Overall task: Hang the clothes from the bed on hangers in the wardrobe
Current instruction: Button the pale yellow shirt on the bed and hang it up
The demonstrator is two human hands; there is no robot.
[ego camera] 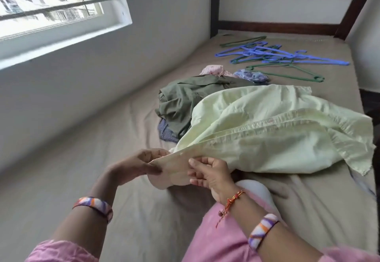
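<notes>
Head view: I kneel on the bed [86,159], looking along it toward the dark headboard [287,25].
My left hand [139,165]: its fingers pinch the collar end of the pale yellow-green shirt [277,138].
My right hand [207,171]: curled on the same band of cloth, just beside the left one; both hands are clamped on the shirt.
Shirt: the rest of it is spread over the bed's right half, its far hem near the right edge.
Clothes pile: an olive garment [185,99] lies behind the shirt, with a blue striped piece [166,132] under it and a pink [213,70] and a blue-patterned piece [250,75] beyond.
Hangers [273,56]: blue and green, scattered near the headboard.
Open room: bare sheet runs along the left side by the wall [102,72], below the window [51,5].
</notes>
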